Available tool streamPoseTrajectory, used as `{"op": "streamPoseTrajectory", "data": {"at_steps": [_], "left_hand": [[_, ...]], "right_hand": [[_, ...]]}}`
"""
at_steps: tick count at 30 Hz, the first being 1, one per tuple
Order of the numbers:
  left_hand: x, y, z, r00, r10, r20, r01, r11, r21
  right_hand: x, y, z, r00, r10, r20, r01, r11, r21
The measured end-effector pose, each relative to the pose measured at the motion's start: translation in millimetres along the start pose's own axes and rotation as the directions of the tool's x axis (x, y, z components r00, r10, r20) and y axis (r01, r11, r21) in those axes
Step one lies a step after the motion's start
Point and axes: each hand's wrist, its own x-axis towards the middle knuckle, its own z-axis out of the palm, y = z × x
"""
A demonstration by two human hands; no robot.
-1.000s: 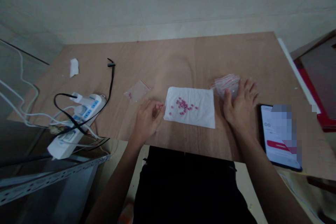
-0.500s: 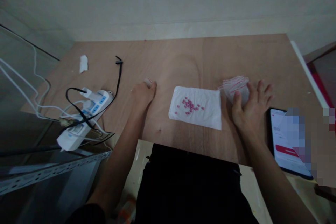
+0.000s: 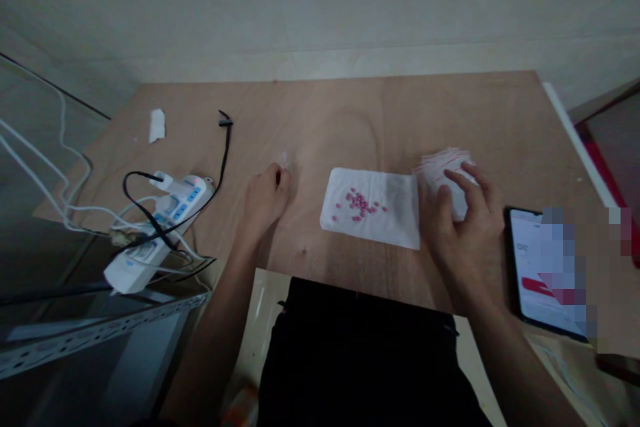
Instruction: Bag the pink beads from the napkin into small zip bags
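Note:
My left hand (image 3: pixel 266 199) is closed low over the board, left of the white sheet. A corner of a small clear plastic bag (image 3: pixel 285 159) pokes out past its thumb and forefinger. My right hand (image 3: pixel 470 203) is over a fanned stack of small clear zip bags (image 3: pixel 447 163) with red lines. Its fingers are bent and apart, with thumb and forefinger at the stack; I cannot tell how firmly they touch. Between the hands lies a white paper sheet (image 3: pixel 397 213), with several small pink tablet-like pieces (image 3: pixel 359 201) loosely clustered on it.
A white power strip (image 3: pixel 187 197) with tangled cables sits at the left edge of the wooden tabletop (image 3: pixel 320 120). A black cable end (image 3: pixel 226 123) and a white scrap (image 3: pixel 157 125) lie behind it. A phone (image 3: pixel 533 260) lies at the right, partly blurred out.
My right hand has moved slightly left, and its spread fingers have bent in over the bag stack. My left hand has shifted a little toward me, still closed.

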Motion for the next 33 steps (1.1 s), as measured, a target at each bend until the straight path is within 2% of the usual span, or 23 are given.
{"op": "streamPoseTrajectory", "data": {"at_steps": [2,3,4,6,8,10,14,16,18,20,23,27,31,33], "left_hand": [[-25,11,-8,0.993,0.090,-0.073,-0.102,0.976,-0.194],[-38,17,-12,0.987,0.130,-0.095,-0.152,0.950,-0.273],[-50,24,-15,0.980,0.170,-0.106,-0.196,0.921,-0.336],[-71,37,-19,0.967,0.243,-0.081,-0.254,0.878,-0.405],[-85,46,-20,0.947,0.312,-0.074,-0.312,0.848,-0.427],[-93,51,-20,0.933,0.349,-0.086,-0.349,0.825,-0.444],[-99,52,-16,0.922,0.376,-0.093,-0.376,0.809,-0.451],[-100,52,-14,0.923,0.365,-0.117,-0.379,0.822,-0.425],[-101,51,-15,0.933,0.312,-0.180,-0.359,0.839,-0.409],[-101,51,-17,0.938,0.272,-0.215,-0.341,0.839,-0.423],[-101,51,-22,0.943,0.306,-0.128,-0.329,0.814,-0.479],[-102,51,-26,0.941,0.338,-0.023,-0.299,0.795,-0.527],[-105,49,-27,0.928,0.373,-0.014,-0.342,0.835,-0.432],[-107,48,-30,0.931,0.364,-0.009,-0.344,0.872,-0.348]], "right_hand": [[-5,-26,5,0.992,0.085,0.093,-0.104,0.972,0.209],[-6,-41,8,0.974,0.130,0.185,-0.185,0.929,0.321],[-6,-55,11,0.940,0.159,0.301,-0.280,0.864,0.418],[-4,-80,15,0.873,0.166,0.459,-0.419,0.737,0.530],[-1,-96,16,0.829,0.166,0.534,-0.494,0.664,0.561],[1,-103,12,0.803,0.159,0.574,-0.525,0.644,0.557],[0,-99,5,0.745,0.109,0.658,-0.573,0.611,0.547],[-4,-96,2,0.735,0.100,0.671,-0.585,0.593,0.552],[-7,-95,1,0.751,0.110,0.651,-0.562,0.623,0.544],[-9,-96,-2,0.779,0.106,0.618,-0.507,0.688,0.520],[-9,-102,-9,0.807,0.001,0.591,-0.373,0.776,0.508],[-11,-108,-16,0.831,-0.123,0.543,-0.196,0.848,0.492],[-15,-109,-16,0.841,-0.171,0.514,-0.075,0.903,0.423],[-18,-108,-17,0.876,-0.171,0.450,0.000,0.935,0.354]]}}
